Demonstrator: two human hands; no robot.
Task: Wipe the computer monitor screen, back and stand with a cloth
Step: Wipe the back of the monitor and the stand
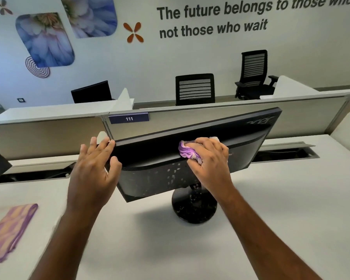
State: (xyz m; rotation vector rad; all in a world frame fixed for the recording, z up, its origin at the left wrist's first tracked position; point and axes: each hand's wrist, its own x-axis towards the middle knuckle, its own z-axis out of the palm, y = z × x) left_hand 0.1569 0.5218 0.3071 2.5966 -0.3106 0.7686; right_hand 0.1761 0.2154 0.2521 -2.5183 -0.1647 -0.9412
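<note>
A black monitor stands on the white desk with its back turned to me, tilted, on a round black stand. The back and stand are speckled with pale spots. My right hand grips a bunched purple cloth and presses it against the upper middle of the monitor's back. My left hand steadies the monitor's left edge, fingers spread over the top corner and thumb on the back. The screen side is hidden from me.
A second folded purple and orange cloth lies at the desk's left. A grey partition with a "111" label runs behind the monitor. Cable slots open along the desk's rear. Black office chairs stand beyond.
</note>
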